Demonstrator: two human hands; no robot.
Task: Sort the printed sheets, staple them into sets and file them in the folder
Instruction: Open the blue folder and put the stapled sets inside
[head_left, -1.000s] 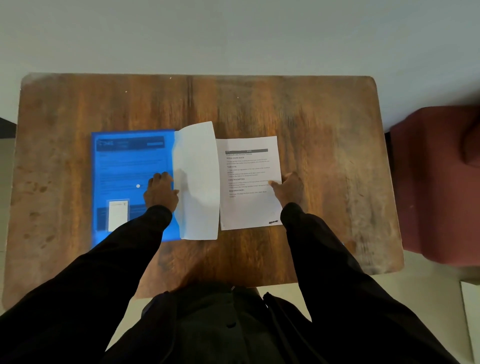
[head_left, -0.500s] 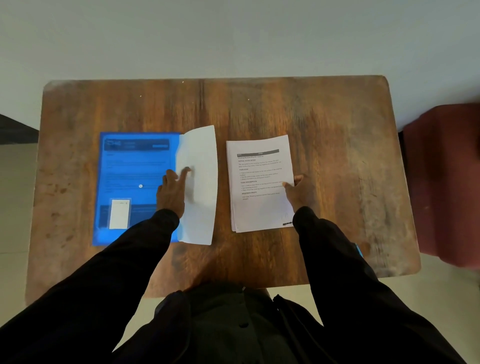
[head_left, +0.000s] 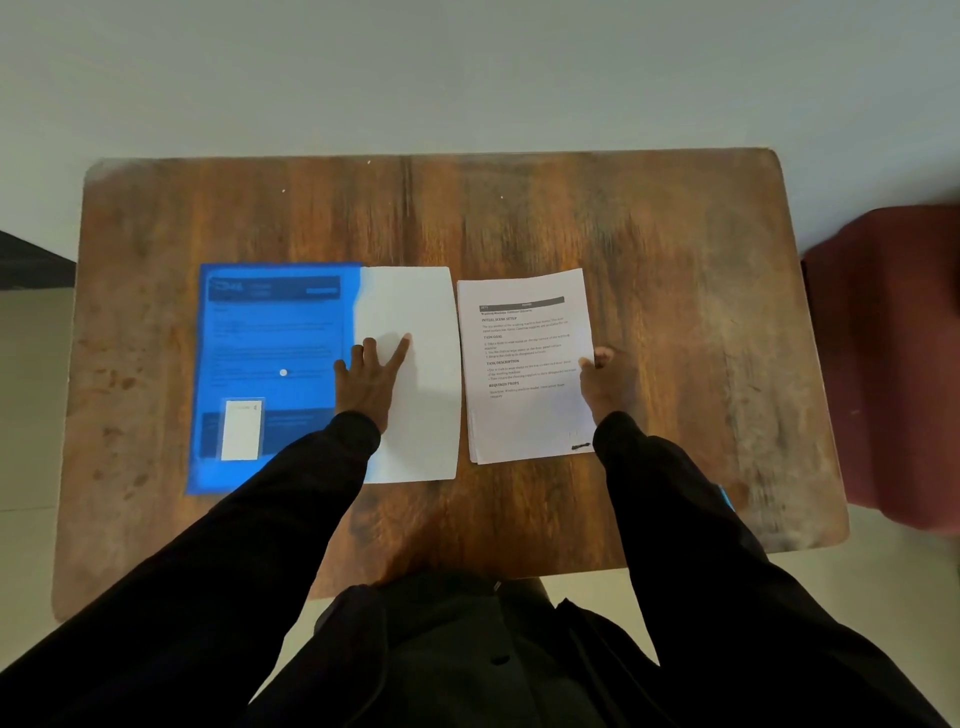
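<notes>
A blue translucent folder lies flat on the left of the wooden table, with a printed page showing through it and a small white card at its lower part. A blank white sheet lies flat, overlapping the folder's right edge. My left hand presses on this sheet with straight, spread fingers. To the right, a stack of printed sheets lies face up. My right hand holds the stack's right edge, thumb on top; the other fingers are hidden beneath.
A dark red upholstered seat stands just past the table's right edge. The table's far half is bare wood. A pale wall runs behind it. My black sleeves cross the table's near edge.
The white sheet, raised and curved a second ago, now lies flat under my left hand. The printed stack has shifted a little to the right, leaving a gap between it and the white sheet.
</notes>
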